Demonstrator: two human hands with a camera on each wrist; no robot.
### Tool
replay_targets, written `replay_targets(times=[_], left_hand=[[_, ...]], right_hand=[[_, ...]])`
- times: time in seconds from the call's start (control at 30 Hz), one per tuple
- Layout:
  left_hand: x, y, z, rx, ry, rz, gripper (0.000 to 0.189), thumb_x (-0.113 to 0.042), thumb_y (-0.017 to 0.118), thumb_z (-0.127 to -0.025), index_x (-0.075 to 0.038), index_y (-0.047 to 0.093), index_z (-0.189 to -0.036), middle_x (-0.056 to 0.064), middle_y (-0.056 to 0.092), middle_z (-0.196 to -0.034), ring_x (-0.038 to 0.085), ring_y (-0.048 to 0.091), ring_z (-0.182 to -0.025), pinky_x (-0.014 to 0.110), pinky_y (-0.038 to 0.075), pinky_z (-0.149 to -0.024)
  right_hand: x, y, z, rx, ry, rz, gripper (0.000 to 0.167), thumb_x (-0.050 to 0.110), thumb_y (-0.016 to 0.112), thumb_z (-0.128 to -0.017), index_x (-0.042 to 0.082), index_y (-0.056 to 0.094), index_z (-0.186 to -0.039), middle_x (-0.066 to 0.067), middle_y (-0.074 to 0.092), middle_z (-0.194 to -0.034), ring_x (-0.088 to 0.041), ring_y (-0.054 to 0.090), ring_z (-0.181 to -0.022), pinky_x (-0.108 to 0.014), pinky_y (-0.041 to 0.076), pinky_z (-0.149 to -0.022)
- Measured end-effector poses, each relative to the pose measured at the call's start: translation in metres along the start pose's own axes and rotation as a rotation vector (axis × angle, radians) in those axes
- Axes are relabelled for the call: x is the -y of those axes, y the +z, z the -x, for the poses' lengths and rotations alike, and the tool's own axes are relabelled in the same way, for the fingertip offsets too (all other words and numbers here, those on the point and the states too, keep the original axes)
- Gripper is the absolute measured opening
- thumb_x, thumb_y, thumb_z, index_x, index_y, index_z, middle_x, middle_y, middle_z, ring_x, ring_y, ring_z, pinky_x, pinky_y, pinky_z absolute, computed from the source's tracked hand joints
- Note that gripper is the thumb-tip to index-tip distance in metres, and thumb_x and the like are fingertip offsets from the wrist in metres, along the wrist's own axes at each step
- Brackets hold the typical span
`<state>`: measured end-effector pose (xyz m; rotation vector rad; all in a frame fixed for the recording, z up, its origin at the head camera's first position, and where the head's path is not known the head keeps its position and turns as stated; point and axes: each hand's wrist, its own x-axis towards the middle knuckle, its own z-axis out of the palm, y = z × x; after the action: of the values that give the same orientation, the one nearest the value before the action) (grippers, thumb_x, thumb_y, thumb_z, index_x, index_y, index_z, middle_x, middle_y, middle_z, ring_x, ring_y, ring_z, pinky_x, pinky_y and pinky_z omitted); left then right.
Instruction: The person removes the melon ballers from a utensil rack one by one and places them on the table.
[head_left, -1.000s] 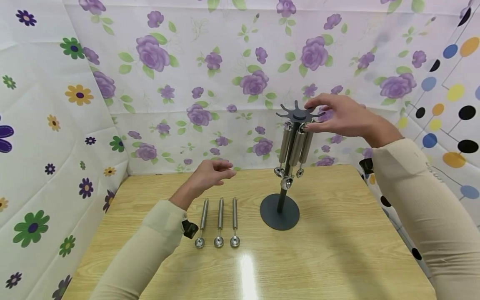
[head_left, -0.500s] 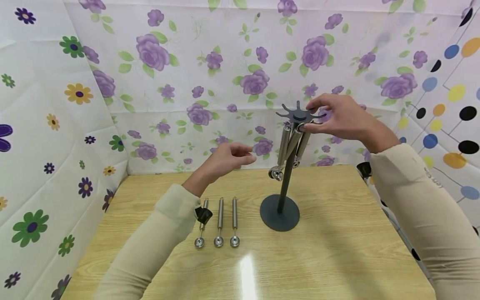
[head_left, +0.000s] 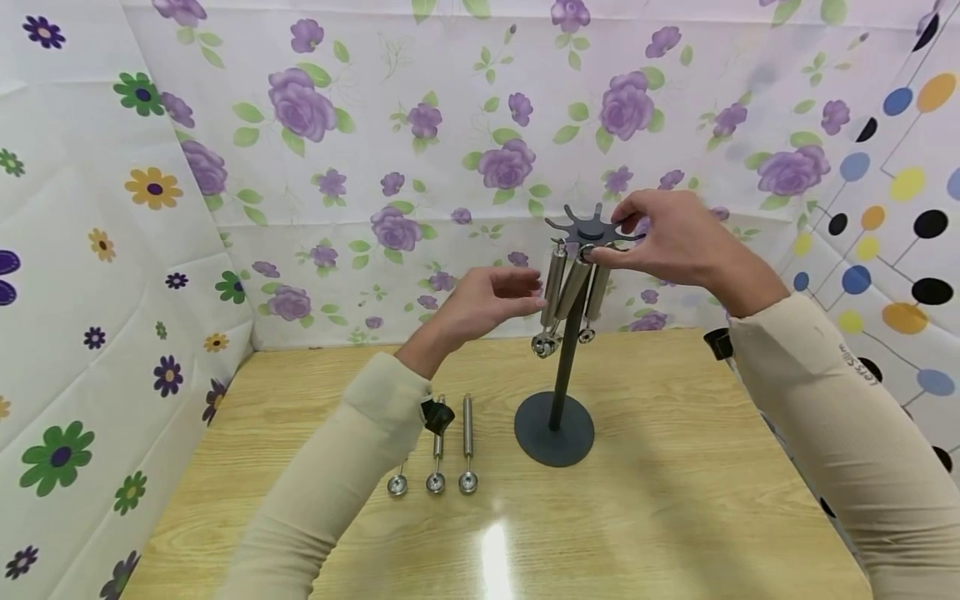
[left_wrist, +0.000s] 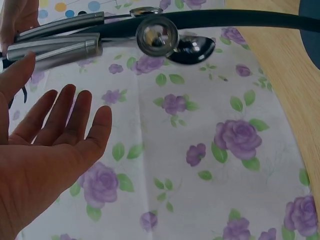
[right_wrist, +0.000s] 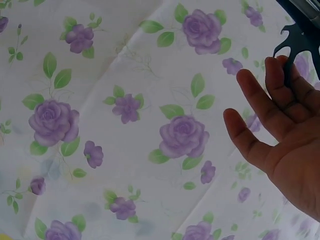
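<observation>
My right hand (head_left: 671, 242) grips a hook arm at the top of the dark hook stand (head_left: 564, 358), thumb below and fingers above. Small steel melon ballers hang there: one on the left (head_left: 553, 287), a tilted one (head_left: 573, 292) under my right thumb, and one on the right (head_left: 597, 293). My left hand (head_left: 495, 296) holds nothing, its fingertips right at the left baller's handle. In the left wrist view, its fingers are spread below the baller handles (left_wrist: 55, 49). In the right wrist view, fingers of the right hand (right_wrist: 295, 135) bend around a hook arm.
Three more melon ballers (head_left: 468, 429) lie side by side on the wooden table (head_left: 660, 500), left of the stand's round base (head_left: 532, 429); my left forearm partly covers them. A floral cloth (head_left: 420, 167) hangs behind, with patterned cloths at both sides.
My left hand has moved right and up to the hanging melon ballers. The stand's top has turned, carrying the ballers leftward; the middle one went from near vertical to tilted. My right hand shifted slightly left.
</observation>
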<state>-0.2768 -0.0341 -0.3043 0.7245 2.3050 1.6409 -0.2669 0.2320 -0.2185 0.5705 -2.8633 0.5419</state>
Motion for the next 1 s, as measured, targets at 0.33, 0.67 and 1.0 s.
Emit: replay_targets(times=[0.33,0.67,1.0], left_hand=[[-0.002,0.014,-0.016,-0.04,0.127,-0.003,0.035,-0.008,0.069,-0.095,-0.002,0.066,-0.13,0.012,0.069,-0.119,0.021,0.065,-0.11,0.029,0.054,-0.093],[-0.001,0.008,-0.022,-0.093,0.12,-0.062,0.032,-0.009,0.061,-0.101,-0.003,0.064,-0.132,0.011,0.066,-0.123,0.022,0.064,-0.108,0.031,0.053,-0.091],[0.001,0.002,-0.028,-0.119,0.113,-0.069,0.034,-0.007,0.058,-0.102,-0.003,0.062,-0.136,0.013,0.067,-0.124,0.024,0.063,-0.104,0.032,0.053,-0.085]], right_hand=[[0.008,0.005,0.0,-0.061,0.027,0.046,0.068,0.055,0.075,-0.084,-0.002,0.062,-0.117,-0.02,0.063,-0.105,-0.033,0.059,-0.091,-0.049,0.051,-0.08],[0.017,0.018,-0.004,-0.149,0.085,0.082,0.072,0.066,0.069,-0.083,-0.003,0.062,-0.104,-0.019,0.065,-0.094,-0.03,0.058,-0.073,-0.043,0.05,-0.068],[0.033,0.025,-0.007,-0.203,0.171,0.231,0.078,0.077,0.06,-0.081,0.0,0.063,-0.094,-0.016,0.064,-0.078,-0.029,0.059,-0.062,-0.044,0.051,-0.057]])
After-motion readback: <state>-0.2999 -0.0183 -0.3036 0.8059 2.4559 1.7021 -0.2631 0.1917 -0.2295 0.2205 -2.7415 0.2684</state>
